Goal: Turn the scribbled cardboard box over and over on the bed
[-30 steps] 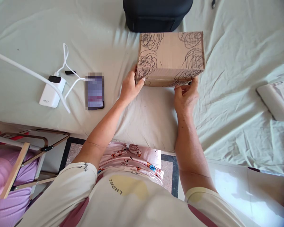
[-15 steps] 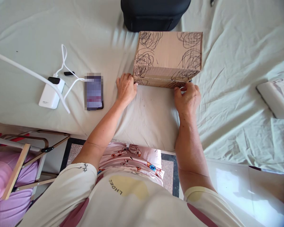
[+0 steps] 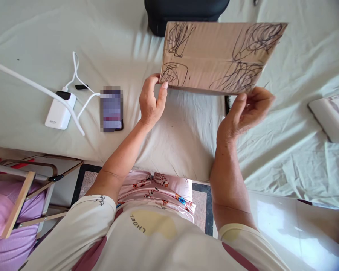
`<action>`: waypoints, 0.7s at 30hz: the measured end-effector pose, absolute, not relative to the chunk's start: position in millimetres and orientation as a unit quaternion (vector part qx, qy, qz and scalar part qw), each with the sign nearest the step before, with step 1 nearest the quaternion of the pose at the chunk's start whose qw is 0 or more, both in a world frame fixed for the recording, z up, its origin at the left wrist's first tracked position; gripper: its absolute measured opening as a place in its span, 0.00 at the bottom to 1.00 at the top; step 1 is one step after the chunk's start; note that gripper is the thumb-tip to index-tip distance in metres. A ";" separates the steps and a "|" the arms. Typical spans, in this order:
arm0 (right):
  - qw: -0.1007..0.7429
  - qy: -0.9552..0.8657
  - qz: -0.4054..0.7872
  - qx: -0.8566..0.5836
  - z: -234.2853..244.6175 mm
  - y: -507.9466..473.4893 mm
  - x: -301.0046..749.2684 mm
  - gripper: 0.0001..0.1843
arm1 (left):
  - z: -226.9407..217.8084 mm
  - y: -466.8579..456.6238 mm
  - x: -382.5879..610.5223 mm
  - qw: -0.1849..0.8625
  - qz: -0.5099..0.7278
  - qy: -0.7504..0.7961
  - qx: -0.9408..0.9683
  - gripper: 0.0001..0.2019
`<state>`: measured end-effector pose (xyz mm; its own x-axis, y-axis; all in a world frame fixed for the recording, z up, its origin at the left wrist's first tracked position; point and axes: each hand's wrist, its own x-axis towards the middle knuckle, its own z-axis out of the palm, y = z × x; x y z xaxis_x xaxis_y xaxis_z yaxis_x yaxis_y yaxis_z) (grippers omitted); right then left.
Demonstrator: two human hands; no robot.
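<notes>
Both forearms reach forward, bare below short sleeves (elbows bent, close to the torso). The left hand pinches the lower left corner of the cardboard box between thumb and forefinger. The right hand is turned palm up with its thumb raised to the lower edge. Its fingers seem to curl beneath, partly hidden.

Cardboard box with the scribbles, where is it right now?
The cardboard box is upper centre in the head view, in front of the black bag, its near corners held by the left hand and right hand.
</notes>
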<state>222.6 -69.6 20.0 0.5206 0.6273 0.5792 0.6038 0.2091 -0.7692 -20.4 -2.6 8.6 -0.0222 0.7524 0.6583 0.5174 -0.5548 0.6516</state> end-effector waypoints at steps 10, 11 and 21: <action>0.647 -0.503 -0.012 -0.572 13.7 -67.5 227.6 0.23 | 13.1 -8.0 -15.4 0.120 0.580 0.450 0.669 0.26; 0.649 -0.499 -0.026 -0.573 15.9 -68.6 225.1 0.21 | 13.9 -9.1 -14.6 0.114 0.571 0.454 0.675 0.27; 0.535 -0.590 -0.109 -0.595 20.5 -77.9 233.2 0.26 | 26.2 -26.1 1.0 0.068 0.432 0.507 0.742 0.25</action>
<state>233.2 -77.9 20.5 0.2802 0.5861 0.7602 0.8185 0.2679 -0.5082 1.0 -26.1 26.2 0.1118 0.8123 0.5724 0.6942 -0.4760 0.5399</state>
